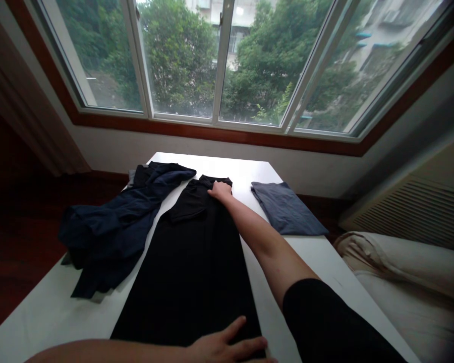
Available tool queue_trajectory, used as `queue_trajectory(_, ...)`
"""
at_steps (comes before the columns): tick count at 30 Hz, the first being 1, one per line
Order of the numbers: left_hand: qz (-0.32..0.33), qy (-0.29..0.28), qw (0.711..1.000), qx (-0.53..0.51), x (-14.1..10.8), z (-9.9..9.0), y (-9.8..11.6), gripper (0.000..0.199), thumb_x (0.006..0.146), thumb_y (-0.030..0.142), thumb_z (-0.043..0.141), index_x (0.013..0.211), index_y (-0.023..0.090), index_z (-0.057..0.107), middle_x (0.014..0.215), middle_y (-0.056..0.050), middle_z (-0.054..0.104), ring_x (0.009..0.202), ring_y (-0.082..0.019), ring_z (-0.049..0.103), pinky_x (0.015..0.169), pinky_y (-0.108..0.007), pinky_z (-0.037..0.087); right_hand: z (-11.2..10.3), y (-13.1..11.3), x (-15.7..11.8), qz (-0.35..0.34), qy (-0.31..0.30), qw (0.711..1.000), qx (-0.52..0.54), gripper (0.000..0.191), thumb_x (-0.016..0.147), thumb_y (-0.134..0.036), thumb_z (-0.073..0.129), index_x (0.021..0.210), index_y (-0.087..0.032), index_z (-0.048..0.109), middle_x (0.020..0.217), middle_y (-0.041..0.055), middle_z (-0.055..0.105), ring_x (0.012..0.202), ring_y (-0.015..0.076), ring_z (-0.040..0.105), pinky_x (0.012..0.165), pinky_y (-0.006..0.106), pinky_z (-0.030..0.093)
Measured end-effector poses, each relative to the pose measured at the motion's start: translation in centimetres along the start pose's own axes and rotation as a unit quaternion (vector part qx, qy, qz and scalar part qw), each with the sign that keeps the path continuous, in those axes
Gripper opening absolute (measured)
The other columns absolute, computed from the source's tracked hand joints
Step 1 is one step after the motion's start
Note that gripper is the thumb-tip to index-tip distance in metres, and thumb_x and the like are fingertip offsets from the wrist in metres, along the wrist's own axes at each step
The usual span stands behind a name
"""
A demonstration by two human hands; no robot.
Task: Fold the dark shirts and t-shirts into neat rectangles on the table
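Note:
Black trousers (pixel 196 267) lie lengthwise down the middle of the white table (pixel 245 169), the waist end toward the window. At that far end my right hand (pixel 221 190) is closed on the black fabric near the waist. Nearer to me, at the bottom of the view, my left hand (pixel 230 348) rests with spread fingers on the trousers' right edge; part of it is cut off by the frame.
Rumpled dark blue clothes (pixel 117 217) lie along the table's left side, partly over its edge. A folded grey-blue garment (pixel 287 209) sits at the right edge. Beyond are a window (pixel 219 126) and, at right, beige bedding (pixel 412 267).

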State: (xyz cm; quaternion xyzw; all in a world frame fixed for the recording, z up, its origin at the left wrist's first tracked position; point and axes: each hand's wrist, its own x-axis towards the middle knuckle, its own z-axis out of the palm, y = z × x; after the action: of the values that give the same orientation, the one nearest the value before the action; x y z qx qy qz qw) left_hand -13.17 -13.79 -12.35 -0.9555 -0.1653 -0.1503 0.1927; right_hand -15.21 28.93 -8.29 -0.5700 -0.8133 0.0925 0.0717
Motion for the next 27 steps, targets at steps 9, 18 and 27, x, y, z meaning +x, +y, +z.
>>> queue_trajectory(9,-0.006,-0.004,0.999,-0.043,-0.4,0.6,0.3,0.039,0.108,0.036,0.041,0.139,0.033,0.065,0.166,0.004,0.038,0.155,-0.025,0.034,0.108,-0.044,0.055,-1.0,-1.3,1.9,0.047,0.070,0.995,0.047,0.044,0.102,-0.040,0.042,0.127,-0.018,0.072,0.128,0.0173,0.070,0.118,0.0302,0.066,0.098,0.037,0.051)
queue_trajectory(18,-0.026,-0.010,0.998,-0.059,0.0,0.3,-0.5,0.042,0.110,0.036,0.036,0.145,0.033,0.059,0.163,0.002,0.045,0.150,-0.022,0.042,0.110,-0.045,0.053,1.0,-1.0,-0.2,-0.016,0.076,0.995,0.057,0.048,0.108,-0.040,0.029,0.128,-0.019,0.069,0.133,0.0140,0.067,0.126,0.0283,0.058,0.107,0.035,0.043)
queue_trajectory(27,-0.071,-0.033,0.993,-0.087,0.1,-0.5,-0.9,0.047,0.110,0.039,0.039,0.155,0.031,0.046,0.162,-0.009,0.045,0.144,-0.028,0.050,0.111,-0.051,0.048,3.9,4.1,0.2,-0.010,0.011,0.999,0.032,0.072,0.103,-0.067,0.036,0.162,-0.026,0.038,0.171,0.0142,0.021,0.158,0.0343,0.018,0.125,0.047,0.018)
